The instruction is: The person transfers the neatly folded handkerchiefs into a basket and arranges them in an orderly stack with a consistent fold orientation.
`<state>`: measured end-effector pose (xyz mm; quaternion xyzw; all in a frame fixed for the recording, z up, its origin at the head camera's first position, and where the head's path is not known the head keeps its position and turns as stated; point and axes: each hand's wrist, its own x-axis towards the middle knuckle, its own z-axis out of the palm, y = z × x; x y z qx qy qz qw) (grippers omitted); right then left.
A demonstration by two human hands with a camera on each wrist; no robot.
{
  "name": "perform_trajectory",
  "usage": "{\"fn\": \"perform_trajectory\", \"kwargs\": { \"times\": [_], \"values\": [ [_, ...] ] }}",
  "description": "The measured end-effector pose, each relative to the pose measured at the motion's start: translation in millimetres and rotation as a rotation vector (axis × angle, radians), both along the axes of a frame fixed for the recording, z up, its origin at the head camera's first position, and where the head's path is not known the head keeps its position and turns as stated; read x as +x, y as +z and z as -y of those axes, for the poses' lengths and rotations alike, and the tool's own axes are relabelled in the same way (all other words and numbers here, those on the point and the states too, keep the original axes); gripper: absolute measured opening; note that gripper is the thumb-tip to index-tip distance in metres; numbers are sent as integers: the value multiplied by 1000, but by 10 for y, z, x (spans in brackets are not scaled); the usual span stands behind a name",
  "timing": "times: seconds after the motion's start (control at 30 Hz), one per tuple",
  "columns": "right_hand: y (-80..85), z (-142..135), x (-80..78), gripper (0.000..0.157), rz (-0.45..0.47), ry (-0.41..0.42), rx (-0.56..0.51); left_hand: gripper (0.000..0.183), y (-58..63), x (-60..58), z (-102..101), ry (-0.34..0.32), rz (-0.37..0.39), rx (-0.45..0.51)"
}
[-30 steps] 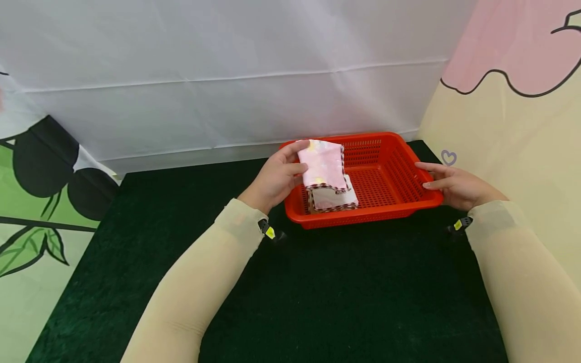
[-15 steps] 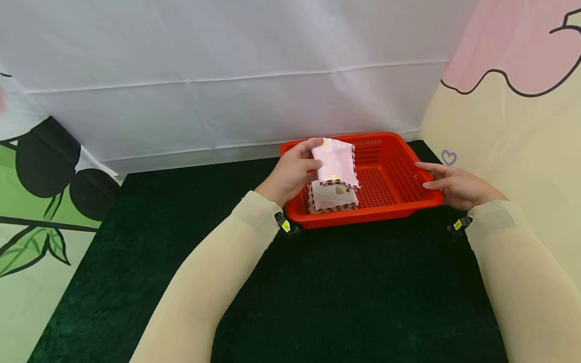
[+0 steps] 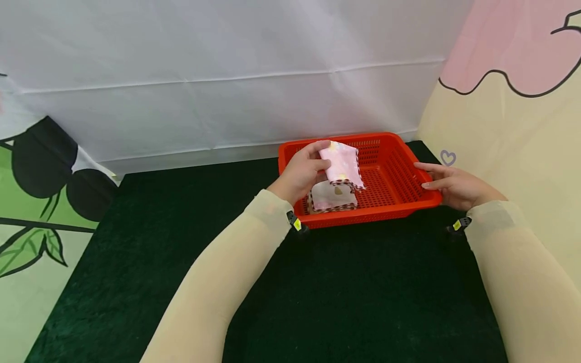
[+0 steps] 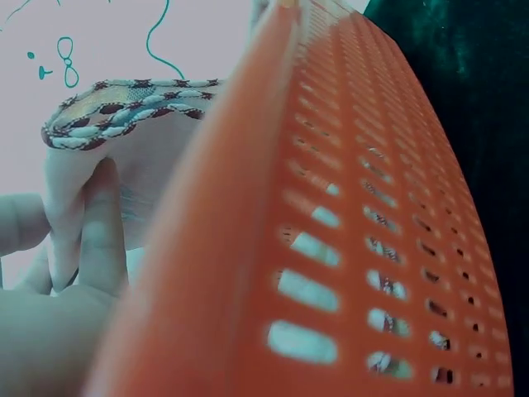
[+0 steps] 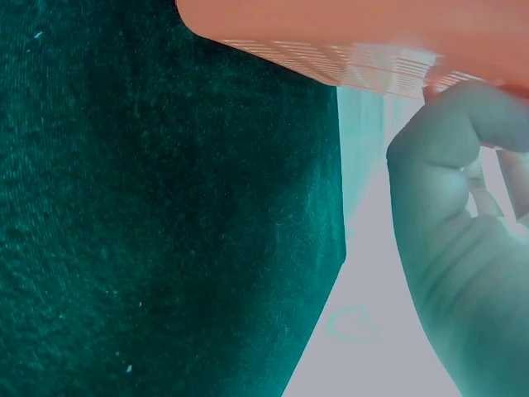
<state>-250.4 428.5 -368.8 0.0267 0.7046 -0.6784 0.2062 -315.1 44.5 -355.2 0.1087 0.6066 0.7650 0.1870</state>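
My left hand (image 3: 305,172) pinches a folded pink cloth (image 3: 343,164) with a checkered edge and holds it over the left part of a red plastic basket (image 3: 363,216). Below it, another folded cloth (image 3: 333,196), whitish with a brown spot, lies in the basket. In the left wrist view, fingers (image 4: 103,223) grip the pink cloth (image 4: 153,157) beyond the basket wall (image 4: 331,215). On the basket's right end my right hand (image 3: 463,186) holds the rim. The right wrist view has the thumb of my right hand (image 5: 463,223) bent against the basket rim (image 5: 372,25).
A dark green cloth (image 3: 345,287) covers the table. White fabric (image 3: 204,111) hangs behind the basket, and a cream printed panel (image 3: 508,136) stands at the right. On the left is a panel with dark and green prints (image 3: 45,201).
My left hand has carried the pink cloth to the right over the basket, showing more of the whitish cloth beneath. The right hand and basket stay in place.
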Motion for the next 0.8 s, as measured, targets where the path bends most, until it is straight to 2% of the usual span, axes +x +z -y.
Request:
{"fn": "perform_trajectory", "kwargs": {
  "times": [0.2,0.43,0.8],
  "values": [
    [-12,-17,6,64,2,11,-43,51,-15,35,-102,-17,-34,-54],
    [16,11,3,61,-5,9,-8,52,-10,44,-195,-31,-79,-104],
    [16,33,-7,59,2,-5,3,49,-33,7,-225,-25,-39,-114]
  ]
}}
